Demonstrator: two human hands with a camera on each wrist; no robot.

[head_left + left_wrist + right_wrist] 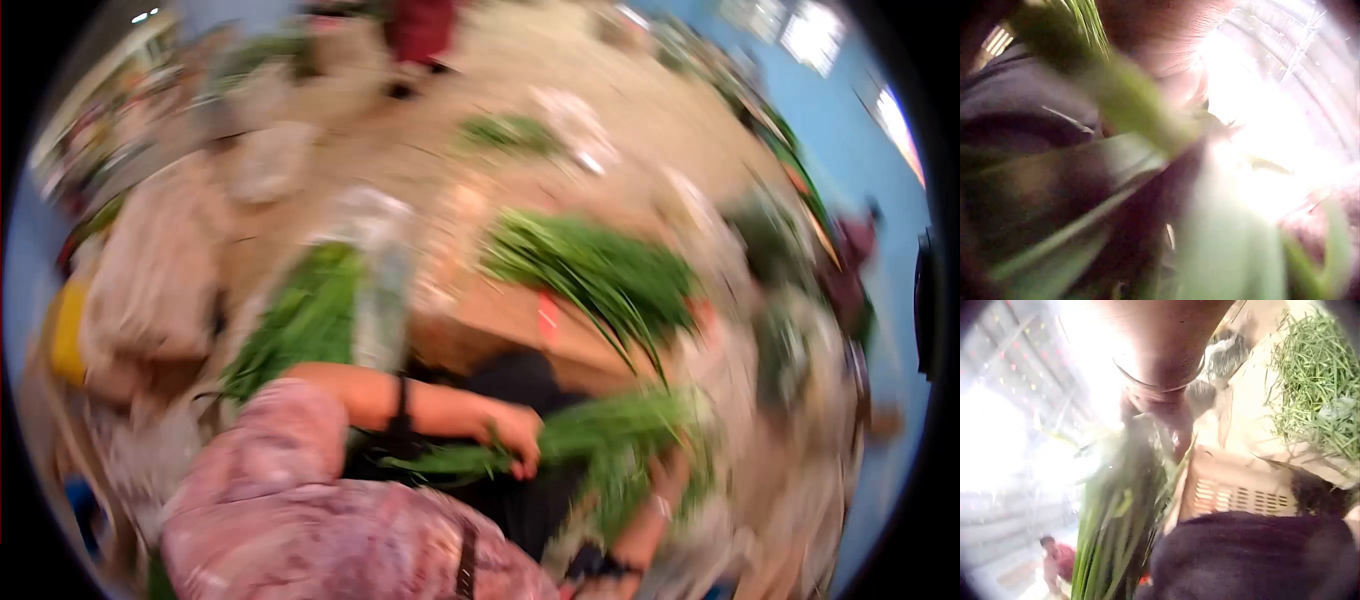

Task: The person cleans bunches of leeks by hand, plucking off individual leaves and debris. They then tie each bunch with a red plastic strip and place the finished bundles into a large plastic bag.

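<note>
A bunch of chives (610, 425), with long narrow green leaves, lies across my lap. My right hand (672, 472), with a bracelet at the wrist, grips its paler end. In the right wrist view, the leaves (1116, 519) hang down from that hand. My left hand (515, 435) is curled at the leafy side of the bunch, its fingers round some leaves. Blurred leaves (1229, 231) fill much of the left wrist view and hide the left fingers. Just beyond my knees, a larger pile of chives (600, 270) rests on a brown surface (490, 320).
More greens (305, 315) lie to the left beside clear plastic (380, 225). A slotted crate (1241, 494) stands by my dark-clothed leg (1247, 556). Loose leaves (1319, 381) cover part of the floor. Wrapped bundles (160, 260) stand further left, and a person in red (420, 35) is ahead.
</note>
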